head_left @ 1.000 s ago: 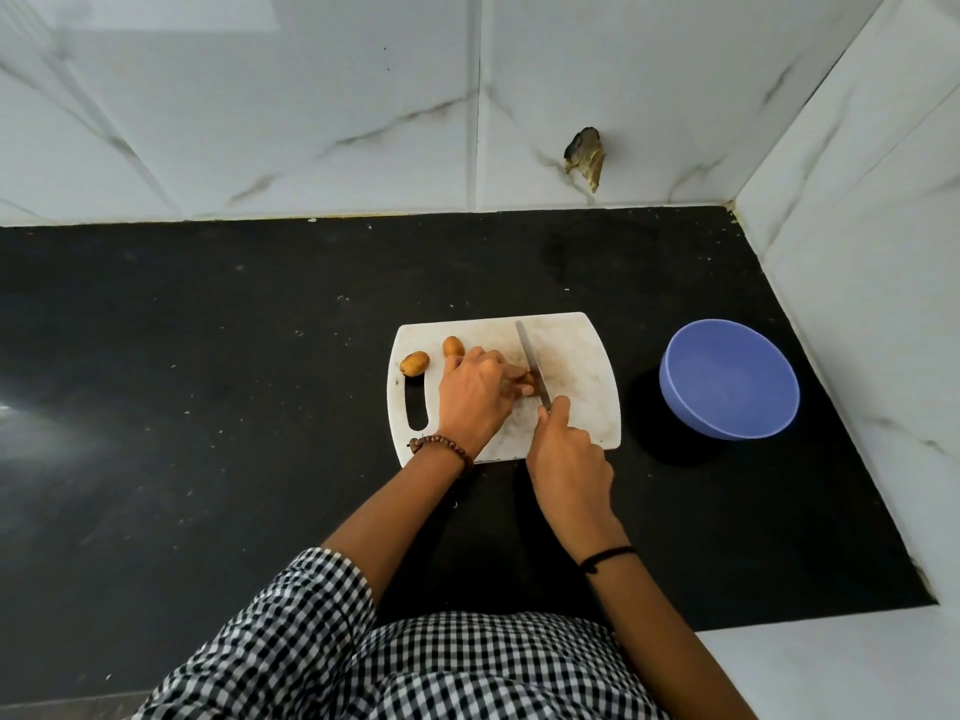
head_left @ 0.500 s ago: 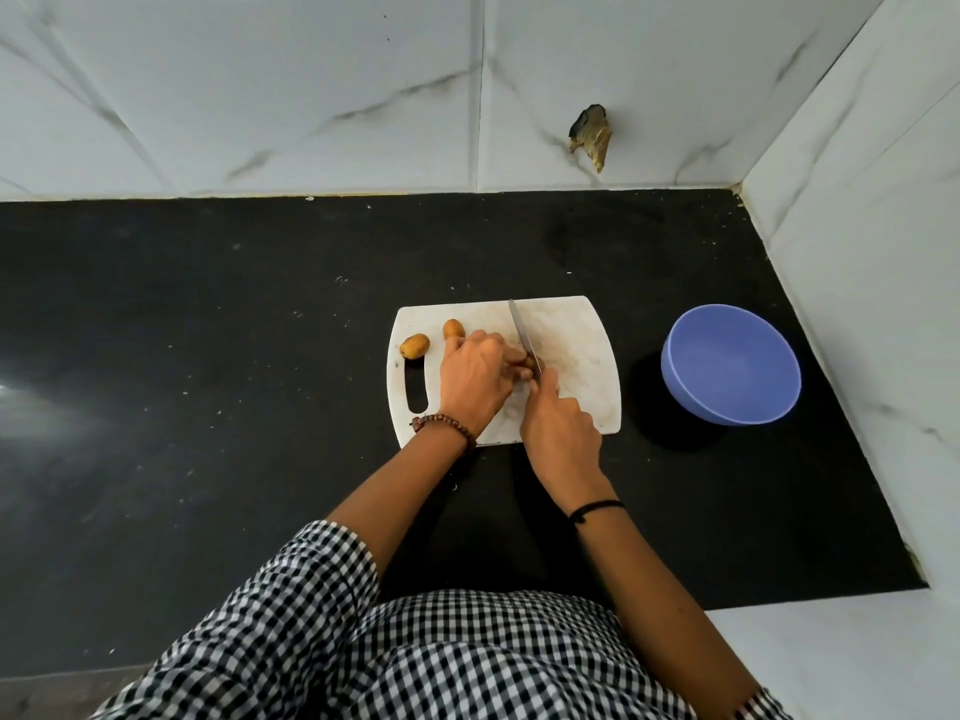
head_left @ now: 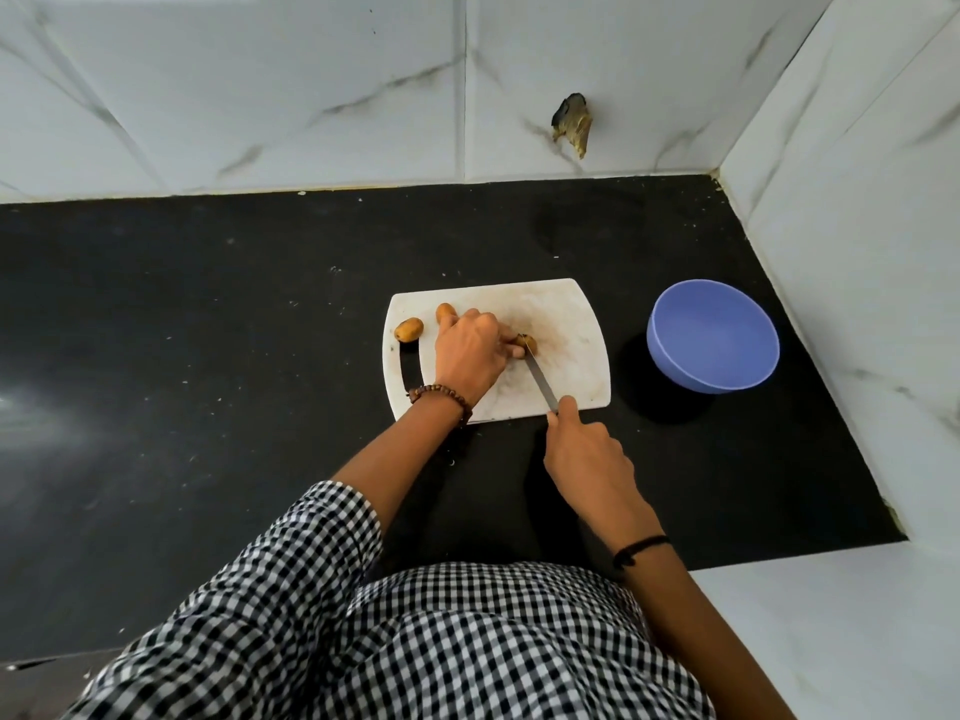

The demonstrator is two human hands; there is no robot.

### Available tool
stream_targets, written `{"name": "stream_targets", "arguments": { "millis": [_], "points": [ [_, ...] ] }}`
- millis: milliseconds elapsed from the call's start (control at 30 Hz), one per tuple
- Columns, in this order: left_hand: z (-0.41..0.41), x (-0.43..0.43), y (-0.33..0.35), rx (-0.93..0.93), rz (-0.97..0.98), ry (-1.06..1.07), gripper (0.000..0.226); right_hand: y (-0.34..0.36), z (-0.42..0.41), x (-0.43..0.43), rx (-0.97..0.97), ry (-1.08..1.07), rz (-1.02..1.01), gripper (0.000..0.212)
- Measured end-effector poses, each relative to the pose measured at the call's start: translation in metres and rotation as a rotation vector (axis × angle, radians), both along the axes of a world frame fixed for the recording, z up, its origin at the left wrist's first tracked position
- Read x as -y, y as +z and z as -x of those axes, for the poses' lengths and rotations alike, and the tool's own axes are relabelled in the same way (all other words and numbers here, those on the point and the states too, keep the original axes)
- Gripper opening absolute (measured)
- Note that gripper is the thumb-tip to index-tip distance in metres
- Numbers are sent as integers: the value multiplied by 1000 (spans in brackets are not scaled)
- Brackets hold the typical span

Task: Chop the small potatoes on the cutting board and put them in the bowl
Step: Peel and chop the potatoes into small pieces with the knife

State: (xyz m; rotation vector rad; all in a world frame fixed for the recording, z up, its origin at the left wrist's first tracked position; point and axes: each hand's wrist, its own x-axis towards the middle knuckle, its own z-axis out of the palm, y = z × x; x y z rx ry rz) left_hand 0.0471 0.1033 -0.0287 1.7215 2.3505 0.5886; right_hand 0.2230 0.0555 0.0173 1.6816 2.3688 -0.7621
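A white cutting board lies on the black counter. My left hand pins a small potato in the middle of the board with its fingertips. My right hand, at the board's near edge, grips a knife whose tip rests against that potato. Two whole small potatoes lie at the board's far left: one by the handle slot, the other partly hidden behind my left hand. A blue bowl stands empty to the right of the board.
The black counter ends at white marble tiled walls behind and to the right. A broken hole shows in the back wall. My checked shirt fills the bottom of the view.
My right hand has drawn back toward me, pulling the knife so that only its tip now touches the potato. My left hand stays on the potato.
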Motion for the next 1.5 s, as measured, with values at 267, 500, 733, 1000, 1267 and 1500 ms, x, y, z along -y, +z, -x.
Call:
{"name": "stream_targets", "arguments": {
  "millis": [267,500,733,1000,1267,1500],
  "points": [
    [-1,2,1,-45,13,-38,20,31,-25,-19,17,40,54,29],
    [0,4,-2,-64,-6,-65,18,25,-32,-37,-189,-135,63,37],
    [2,3,-1,-32,-9,-87,21,-6,14,-75,-341,-99,-1,39],
    [3,4,-4,-27,1,-71,19,-26,36,-100,-368,30,-24,33],
    [9,13,-6,21,-40,66,29,-35,34,-101,-472,-95,-38,40],
    [19,18,-1,3,-3,244,31,-38,58,-101,-474,-171,-75,37]
  ]
}}
